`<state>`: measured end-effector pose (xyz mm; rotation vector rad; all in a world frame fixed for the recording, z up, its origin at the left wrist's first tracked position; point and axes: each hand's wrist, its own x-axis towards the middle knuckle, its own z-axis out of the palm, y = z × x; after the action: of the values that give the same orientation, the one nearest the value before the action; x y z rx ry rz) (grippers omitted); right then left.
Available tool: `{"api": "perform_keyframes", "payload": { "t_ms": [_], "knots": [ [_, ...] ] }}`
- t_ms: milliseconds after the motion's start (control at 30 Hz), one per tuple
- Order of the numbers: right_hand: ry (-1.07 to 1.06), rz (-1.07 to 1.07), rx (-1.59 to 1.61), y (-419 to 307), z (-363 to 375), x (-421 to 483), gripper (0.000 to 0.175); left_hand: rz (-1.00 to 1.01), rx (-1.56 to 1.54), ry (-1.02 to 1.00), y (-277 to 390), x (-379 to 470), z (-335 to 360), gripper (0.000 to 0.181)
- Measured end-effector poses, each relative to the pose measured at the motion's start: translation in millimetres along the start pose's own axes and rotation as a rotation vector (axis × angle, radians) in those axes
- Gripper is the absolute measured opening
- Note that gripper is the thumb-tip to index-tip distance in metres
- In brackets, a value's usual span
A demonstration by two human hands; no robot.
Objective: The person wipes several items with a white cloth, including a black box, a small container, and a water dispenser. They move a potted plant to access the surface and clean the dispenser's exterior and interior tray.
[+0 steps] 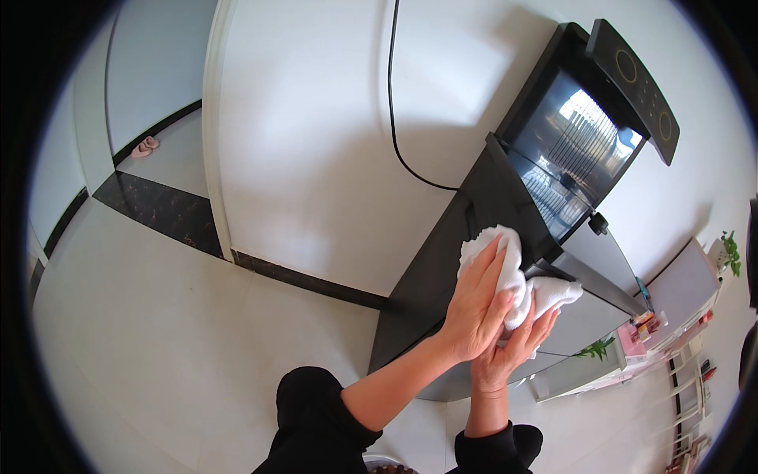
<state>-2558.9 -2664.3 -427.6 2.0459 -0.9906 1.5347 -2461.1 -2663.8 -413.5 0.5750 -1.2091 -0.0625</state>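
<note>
A tall black water dispenser (421, 284) stands against the wall, tilted across my view. A bunched white cloth (508, 252) lies at its upper front corner, partly hidden by my fingers. My left hand (477, 302) is laid long over the cloth near the side panel, fingers pointing up. Just to the right, my right hand (514, 349) grips the lower folds by the glossy front door (583, 323). Above both hands is the dispenser's shiny recess (571, 160), which reflects a bright window. The dark control panel (636, 89) juts out at the top.
A black cable (391, 101) hangs down the white wall to the dispenser's back. On the right stands a white cabinet (681, 290) with a potted plant (732, 255) and small items. Pink slippers (145, 147) lie beyond the dark marble threshold (160, 207) at left.
</note>
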Motion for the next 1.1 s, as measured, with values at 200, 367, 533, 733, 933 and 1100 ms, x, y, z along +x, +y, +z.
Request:
{"api": "perform_keyframes", "payload": {
  "t_ms": [200, 367, 533, 733, 933, 1100],
  "knots": [
    [-0.109, -0.060, -0.011, 25.6, 14.1, -85.4, 0.043, -0.146, 0.109, 0.108, -30.9, -93.6, -3.1, 0.051],
    [-0.214, -0.106, 0.015, 33.2, 2.7, -99.2, 0.042, -0.207, 0.276, 0.056, -25.1, -105.6, -5.4, 0.051],
    [-0.100, -0.090, 0.020, 9.3, -16.4, -31.4, 0.046, 0.076, 0.214, 0.014, -7.8, -34.7, -5.3, 0.049],
    [0.075, -0.033, 0.011, 3.0, -15.1, 16.8, 0.042, 0.123, 0.140, 0.053, 4.5, 6.9, 11.7, 0.047],
    [-0.036, -0.078, 0.002, 27.6, 6.4, -74.2, 0.036, -0.048, 0.249, 0.005, -23.3, -80.8, -5.4, 0.050],
    [-0.178, 0.011, 0.039, 23.9, 4.5, -123.4, 0.037, -0.236, 0.341, -0.116, -19.0, -127.7, -19.9, 0.052]
  ]
}}
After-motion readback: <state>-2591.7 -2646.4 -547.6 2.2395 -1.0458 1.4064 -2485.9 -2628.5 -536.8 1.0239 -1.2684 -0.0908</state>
